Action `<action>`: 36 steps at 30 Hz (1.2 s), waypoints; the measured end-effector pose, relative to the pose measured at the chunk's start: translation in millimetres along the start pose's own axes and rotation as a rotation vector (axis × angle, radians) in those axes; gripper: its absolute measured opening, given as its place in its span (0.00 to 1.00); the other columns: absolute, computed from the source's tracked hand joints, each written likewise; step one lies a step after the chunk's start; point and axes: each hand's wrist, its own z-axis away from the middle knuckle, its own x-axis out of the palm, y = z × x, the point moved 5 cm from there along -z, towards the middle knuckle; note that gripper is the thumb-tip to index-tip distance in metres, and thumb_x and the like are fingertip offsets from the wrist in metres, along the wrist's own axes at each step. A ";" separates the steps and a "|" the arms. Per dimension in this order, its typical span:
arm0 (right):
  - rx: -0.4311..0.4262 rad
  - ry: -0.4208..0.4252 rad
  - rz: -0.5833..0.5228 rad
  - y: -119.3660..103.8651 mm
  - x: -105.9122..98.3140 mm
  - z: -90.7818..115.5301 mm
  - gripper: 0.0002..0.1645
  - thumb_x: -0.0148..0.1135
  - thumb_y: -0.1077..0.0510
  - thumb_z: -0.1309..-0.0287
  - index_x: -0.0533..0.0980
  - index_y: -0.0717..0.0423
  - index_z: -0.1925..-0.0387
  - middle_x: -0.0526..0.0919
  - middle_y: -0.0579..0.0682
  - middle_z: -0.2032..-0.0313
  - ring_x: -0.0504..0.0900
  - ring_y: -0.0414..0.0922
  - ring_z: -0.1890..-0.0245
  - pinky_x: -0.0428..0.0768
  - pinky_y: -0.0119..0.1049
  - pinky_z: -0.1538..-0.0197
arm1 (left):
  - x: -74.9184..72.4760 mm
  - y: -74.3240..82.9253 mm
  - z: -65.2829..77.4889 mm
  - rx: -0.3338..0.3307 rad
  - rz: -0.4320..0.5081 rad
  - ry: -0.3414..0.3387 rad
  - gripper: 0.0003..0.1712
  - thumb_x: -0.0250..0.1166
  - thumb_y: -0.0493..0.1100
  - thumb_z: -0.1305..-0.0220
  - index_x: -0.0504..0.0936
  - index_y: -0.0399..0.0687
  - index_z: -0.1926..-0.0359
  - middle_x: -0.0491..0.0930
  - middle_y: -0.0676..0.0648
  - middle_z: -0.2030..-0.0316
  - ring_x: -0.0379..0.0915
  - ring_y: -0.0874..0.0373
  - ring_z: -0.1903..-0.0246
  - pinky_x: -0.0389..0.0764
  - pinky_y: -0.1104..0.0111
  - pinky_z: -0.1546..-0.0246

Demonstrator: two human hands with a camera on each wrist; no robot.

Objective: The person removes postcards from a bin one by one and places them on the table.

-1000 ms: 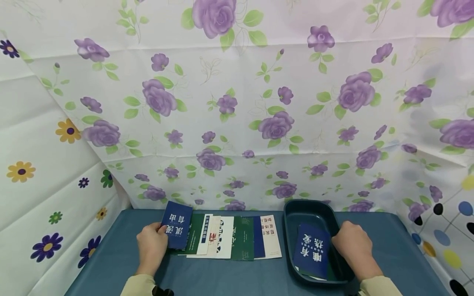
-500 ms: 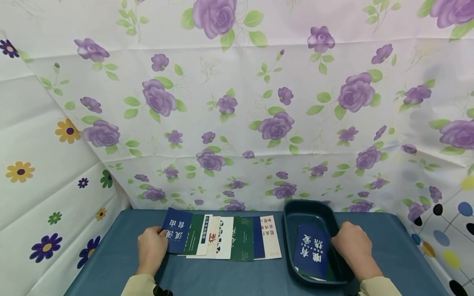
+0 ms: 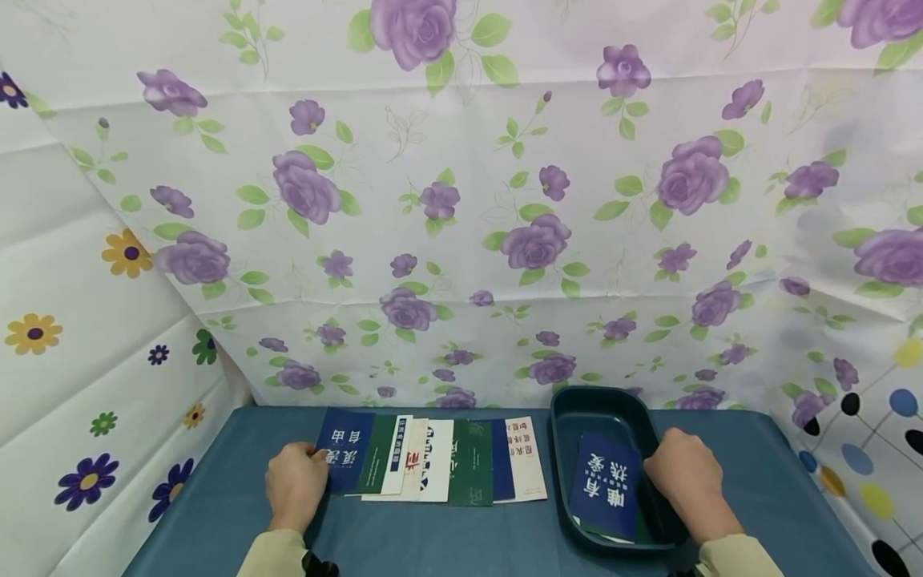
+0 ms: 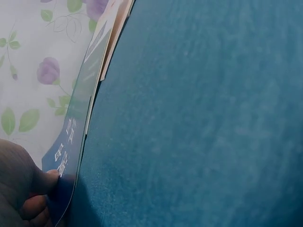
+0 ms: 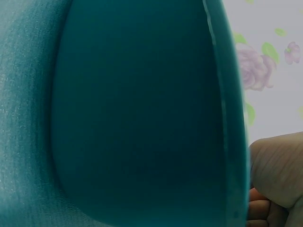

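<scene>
My left hand (image 3: 296,485) pinches the left edge of a dark blue card (image 3: 352,453) with white characters. That card lies over the left end of an overlapping row of cards: green (image 3: 472,465), white (image 3: 440,461), cream (image 3: 529,461) and blue. In the left wrist view, the thumb (image 4: 47,181) presses on the face of the blue card (image 4: 64,182), which bends slightly near the hand. My right hand (image 3: 685,481) holds the right rim of a dark teal tray (image 3: 604,390), its fingers curled in the right wrist view. Another blue card (image 3: 604,489) lies in the tray.
More cards show under the blue one in the tray. A blue-green cloth (image 3: 447,545) covers the table. Behind it stands a white sheet (image 3: 461,264) with purple flowers, and patterned sheets hang at both sides.
My left hand has lowered the blue card from a tilted, raised position until it lines up with the row's left end. The right hand stays at the tray.
</scene>
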 end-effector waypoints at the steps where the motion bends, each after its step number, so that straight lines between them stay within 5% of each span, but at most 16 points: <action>1: 0.001 0.000 0.000 0.1 -0.1 -0.1 0.09 0.57 0.57 0.49 0.71 0.58 0.77 0.72 0.52 0.80 0.71 0.48 0.80 0.68 0.43 0.79 | 0.5 0.2 -0.2 -0.002 -0.002 0.003 0.09 0.63 0.40 0.42 0.82 0.37 0.66 0.79 0.40 0.71 0.75 0.47 0.73 0.73 0.51 0.73; 27: 0.016 -0.012 -0.009 2.3 -0.2 -1.0 0.09 0.58 0.56 0.49 0.72 0.60 0.73 0.73 0.52 0.79 0.72 0.48 0.80 0.69 0.42 0.79 | 3.5 3.9 -0.8 -0.043 -0.008 -0.018 0.09 0.67 0.43 0.46 0.80 0.41 0.72 0.77 0.45 0.76 0.72 0.50 0.77 0.72 0.54 0.77; 36: 0.000 -0.004 -0.013 -1.3 -1.6 1.4 0.09 0.58 0.56 0.49 0.72 0.59 0.75 0.72 0.52 0.80 0.72 0.48 0.81 0.69 0.42 0.80 | -6.5 14.3 7.5 0.002 0.040 0.086 0.10 0.64 0.44 0.42 0.80 0.41 0.67 0.77 0.43 0.72 0.73 0.49 0.74 0.72 0.53 0.75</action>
